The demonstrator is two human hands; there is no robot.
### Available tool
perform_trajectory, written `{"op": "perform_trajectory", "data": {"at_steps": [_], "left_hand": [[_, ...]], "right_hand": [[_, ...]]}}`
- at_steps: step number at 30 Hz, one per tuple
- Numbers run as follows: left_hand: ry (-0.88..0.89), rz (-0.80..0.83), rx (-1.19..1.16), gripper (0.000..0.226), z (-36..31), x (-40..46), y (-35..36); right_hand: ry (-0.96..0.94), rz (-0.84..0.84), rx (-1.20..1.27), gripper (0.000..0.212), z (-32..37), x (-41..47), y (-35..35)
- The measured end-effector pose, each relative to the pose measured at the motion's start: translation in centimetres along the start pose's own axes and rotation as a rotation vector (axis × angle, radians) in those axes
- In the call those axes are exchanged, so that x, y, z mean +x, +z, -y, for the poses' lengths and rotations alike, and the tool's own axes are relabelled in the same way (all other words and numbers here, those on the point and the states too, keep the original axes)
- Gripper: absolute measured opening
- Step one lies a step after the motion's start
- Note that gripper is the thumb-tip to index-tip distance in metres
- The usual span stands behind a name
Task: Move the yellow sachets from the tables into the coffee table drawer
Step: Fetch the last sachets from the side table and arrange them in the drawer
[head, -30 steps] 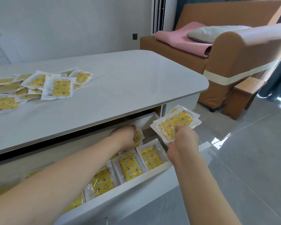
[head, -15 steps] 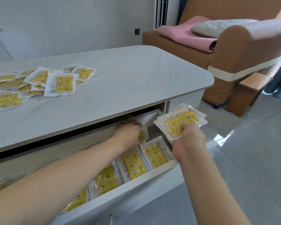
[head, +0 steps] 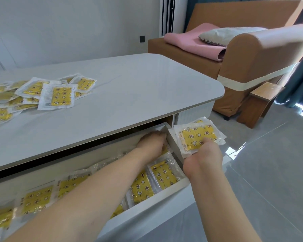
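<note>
The open drawer [head: 147, 205] of the desk [head: 129, 95] is nearest, pulled out toward the person, its white front wall lowest in view. Yellow sachets in the drawer [head: 164, 173] lie flat in a row along its floor, side by side and partly overlapping, from the far left end to the right corner. The left forearm crosses over the middle of that row and hides several of them.

The left hand [head: 152, 142] reaches deep to the drawer's back right corner, under the overhang of the desk top. It lies knuckles up on a sachet there; its fingertips are hidden, so whether this grip is closed on anything cannot be told.

The right hand [head: 205, 154] is just outside the drawer's right end, above the floor. Its grip is closed: thumb on top, pinching a small stack of sachets [head: 198, 135], held level and clear of the drawer wall.

Farther off, on the left part of the desk top, a loose pile of sachets [head: 58, 95] lies overlapping. Beyond the desk stand a brown sofa [head: 252, 56], with a pink pillow [head: 187, 41] and a grey cushion [head: 224, 34] on its seat, and a low wooden stool [head: 259, 102] beside it.
</note>
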State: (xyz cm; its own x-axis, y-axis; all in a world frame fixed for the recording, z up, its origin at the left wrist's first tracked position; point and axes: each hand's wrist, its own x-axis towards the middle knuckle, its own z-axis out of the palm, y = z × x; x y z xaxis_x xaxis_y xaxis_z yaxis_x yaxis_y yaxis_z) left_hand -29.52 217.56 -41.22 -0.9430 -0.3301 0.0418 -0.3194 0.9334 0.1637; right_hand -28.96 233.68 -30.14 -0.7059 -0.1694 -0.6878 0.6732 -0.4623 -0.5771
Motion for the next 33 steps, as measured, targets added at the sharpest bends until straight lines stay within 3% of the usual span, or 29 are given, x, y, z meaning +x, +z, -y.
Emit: {"op": "perform_trajectory", "data": {"at_steps": [3,5,9,12,19,23,26,29,33], "left_hand": [[0.175,-0.170,0.103,0.050,0.6,-1.3,0.2],[0.126,-0.172,0.107,0.045,1.0,-2.7,-0.3],[-0.043,0.016,0.074,0.042,2.8,-4.9,-0.4],[-0.012,0.182,0.015,0.043,3.4,-4.9,0.2],[0.000,0.235,-0.016,0.057,3.6,-6.2,-0.8],[-0.230,0.216,-0.333,0.053,4.0,-7.9,-3.3],[-0.423,0.132,-0.948,0.033,3.9,-9.1,-6.1],[-0.403,0.111,-1.457,0.029,3.3,-10.8,-8.2],[-0.334,0.097,-1.544,0.024,2.8,-11.8,-8.1]], "right_hand": [[0.009,-0.017,0.035,0.014,0.2,0.0,0.1],[0.008,-0.022,0.042,0.010,0.3,0.3,0.0],[-0.011,-0.022,0.088,0.024,0.4,0.2,0.1],[-0.013,-0.026,0.076,0.030,0.4,-0.3,0.3],[-0.067,0.014,-0.024,0.018,0.0,0.0,0.2],[-0.135,0.132,-0.124,0.014,0.1,0.5,0.1],[-0.195,0.222,-0.230,0.011,-0.5,0.6,0.0],[-0.246,0.269,-0.332,0.013,-1.1,0.6,0.0],[-0.260,0.295,-0.457,0.013,-1.7,0.4,0.2]]}}
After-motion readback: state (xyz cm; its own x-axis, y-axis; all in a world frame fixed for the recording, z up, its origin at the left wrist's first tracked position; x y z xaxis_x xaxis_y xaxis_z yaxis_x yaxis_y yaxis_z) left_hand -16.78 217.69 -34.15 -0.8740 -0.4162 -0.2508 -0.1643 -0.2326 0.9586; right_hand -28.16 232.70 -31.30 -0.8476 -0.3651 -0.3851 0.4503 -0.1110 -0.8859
